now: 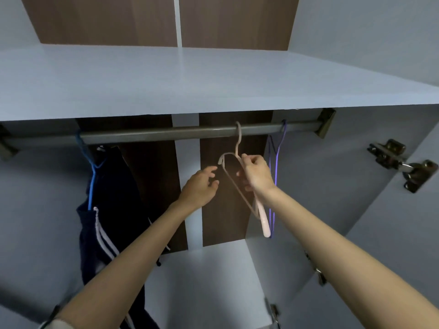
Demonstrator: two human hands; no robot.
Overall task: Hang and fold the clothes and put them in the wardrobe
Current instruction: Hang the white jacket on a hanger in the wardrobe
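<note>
Pink hanger (265, 224) (of three); one rail (166, 134)

A rail (154, 135) across mid-frame carries a blue hanger (91, 176) with a dark garment (114, 186) at left, a pink hanger (238, 136) right of centre, and a purple hanger (275, 148) further right.

One head-worn wide-angle camera stands close before the open wardrobe (370, 176), facing straight into it, the hanging rail (154, 135) across mid-frame and the shelf (213, 81) above
</note>
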